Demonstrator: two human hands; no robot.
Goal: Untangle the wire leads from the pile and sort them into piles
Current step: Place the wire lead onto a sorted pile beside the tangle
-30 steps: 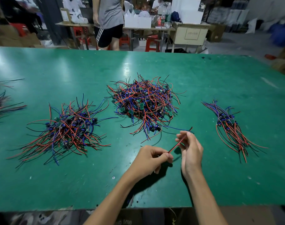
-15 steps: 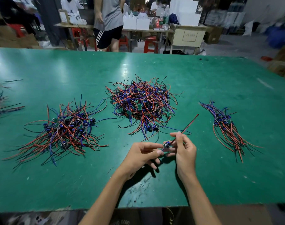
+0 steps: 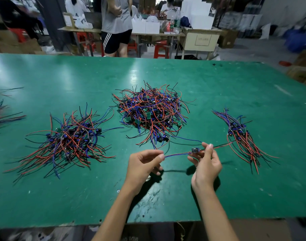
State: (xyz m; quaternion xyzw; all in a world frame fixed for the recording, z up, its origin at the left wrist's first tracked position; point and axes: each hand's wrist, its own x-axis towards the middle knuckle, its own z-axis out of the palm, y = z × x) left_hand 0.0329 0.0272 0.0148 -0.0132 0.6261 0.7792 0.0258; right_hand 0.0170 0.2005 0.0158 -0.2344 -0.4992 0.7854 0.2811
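One wire lead (image 3: 195, 151) stretched level above the green table (image 3: 218, 94) at lower centre, left hand (image 3: 143, 165) pinching its blue-red end, right hand (image 3: 204, 164) pinching beside its small module, tangled pile (image 3: 150, 113) behind, sorted piles left (image 3: 68, 138) and right (image 3: 241, 134)

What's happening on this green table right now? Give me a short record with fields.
surface: green table
middle pile: tangled, red, blue and black leads with small boards
left pile: loosely spread
right pile: smaller, leads lying roughly aligned
held lead: stretched between both hands, above the table
left hand: pinches the blue and red wire end
right hand: grips near the small component
background: person standing beyond the table
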